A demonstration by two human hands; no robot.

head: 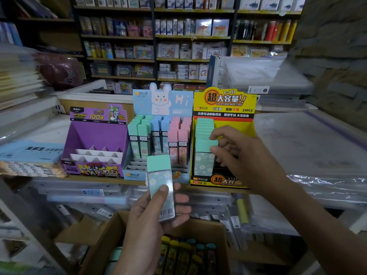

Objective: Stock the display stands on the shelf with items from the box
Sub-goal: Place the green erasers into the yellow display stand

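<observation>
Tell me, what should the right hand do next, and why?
Probably release the mint case in the yellow stand. It looks seated at the front of its row, the right hand pinches its cap, and the left hand holds a matching case ready to follow.

Three display stands (162,100) on shelf (111,180)

The upheld mint case (160,187) and the front mint case (203,161) look like smooth plastic, with glossy, light-catching clear bodies and matt caps. The yellow display stand (224,108) and purple display stand (95,133) are printed card with a slight sheen. The box (103,245) is plain, matt brown cardboard.
</observation>
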